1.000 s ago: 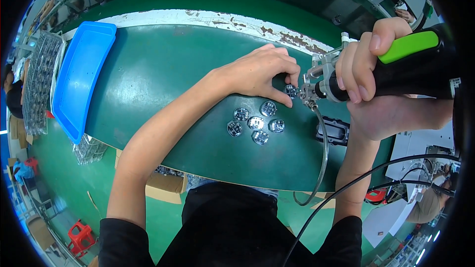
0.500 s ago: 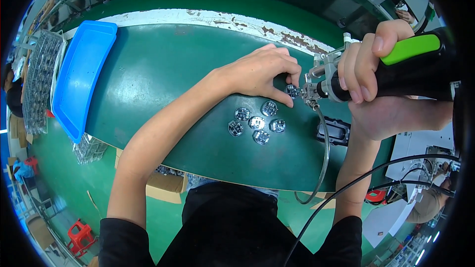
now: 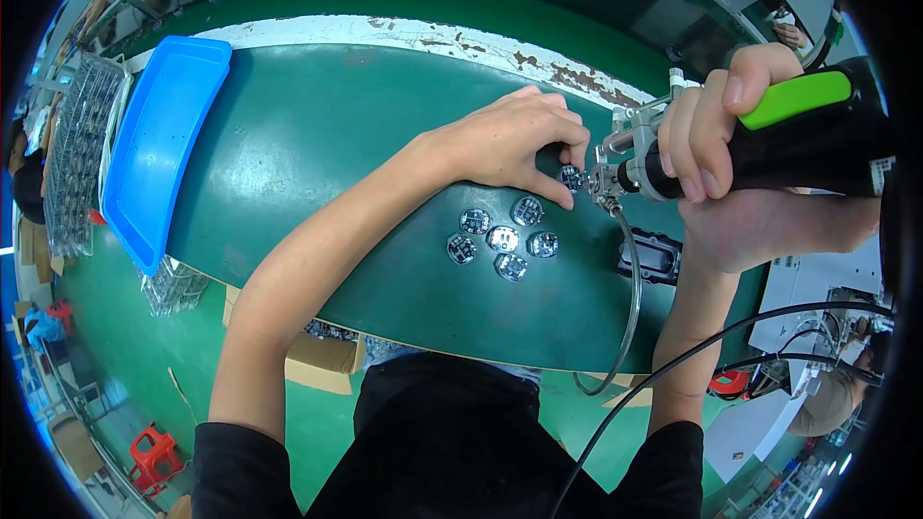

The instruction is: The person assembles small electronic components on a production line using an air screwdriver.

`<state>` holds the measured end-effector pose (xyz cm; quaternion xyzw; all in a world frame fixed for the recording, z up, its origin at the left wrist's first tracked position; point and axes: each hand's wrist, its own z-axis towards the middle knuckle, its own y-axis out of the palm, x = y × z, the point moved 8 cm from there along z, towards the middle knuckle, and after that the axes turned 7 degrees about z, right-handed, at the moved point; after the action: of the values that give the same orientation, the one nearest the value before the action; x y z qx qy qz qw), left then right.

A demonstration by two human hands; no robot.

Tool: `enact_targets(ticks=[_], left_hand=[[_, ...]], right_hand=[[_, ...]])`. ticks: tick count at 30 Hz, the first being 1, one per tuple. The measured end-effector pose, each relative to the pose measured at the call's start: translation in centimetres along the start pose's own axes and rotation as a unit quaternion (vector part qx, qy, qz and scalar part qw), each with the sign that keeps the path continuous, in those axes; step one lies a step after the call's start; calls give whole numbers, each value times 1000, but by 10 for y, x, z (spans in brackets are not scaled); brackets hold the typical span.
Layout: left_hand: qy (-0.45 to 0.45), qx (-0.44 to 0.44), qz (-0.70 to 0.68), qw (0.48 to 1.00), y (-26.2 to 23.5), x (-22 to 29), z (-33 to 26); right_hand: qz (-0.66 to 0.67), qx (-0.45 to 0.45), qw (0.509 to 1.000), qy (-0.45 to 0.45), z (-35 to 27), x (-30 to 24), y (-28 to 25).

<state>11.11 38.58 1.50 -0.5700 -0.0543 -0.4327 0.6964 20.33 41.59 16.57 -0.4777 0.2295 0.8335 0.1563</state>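
Small round silver metal part [image 3: 571,176] sits pinched in the left hand [image 3: 510,142], thumb and forefinger clamped on it, pressed to the green table top [image 3: 317,154] just right of centre. Right hand [image 3: 716,135] has all fingers wrapped tight round the black powered driver with green grip [image 3: 769,139]; its metal nose [image 3: 608,178] touches the part from the right. Five more round silver parts [image 3: 502,236] lie loose in a cluster just near of the left hand; can't tell whether they're finished or waiting, so progress looks mid-batch at best. Clear hose [image 3: 630,312] loops down from the nose over the near table edge, black cable [image 3: 692,356] runs beside it; both could snag a near-right move. Small black box [image 3: 652,258] lies under the right wrist. Blue plastic tray [image 3: 154,144] at the far left edge, well apart; open table between it and the hands.
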Motion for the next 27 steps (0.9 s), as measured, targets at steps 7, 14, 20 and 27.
enact_targets(ticks=[7,14,20,27], left_hand=[[-2,-6,8,1000,1,0,1],[-1,-2,9,1000,0,0,1],[-2,3,2,1000,1,1,0],[-4,-19,2,1000,-2,5,-1]], right_hand=[[15,11,1000,6,-3,-1,-2],[33,22,999,14,-7,-1,-5],[47,20,999,15,-6,-5,-2],[43,17,999,11,-15,-35,-3]])
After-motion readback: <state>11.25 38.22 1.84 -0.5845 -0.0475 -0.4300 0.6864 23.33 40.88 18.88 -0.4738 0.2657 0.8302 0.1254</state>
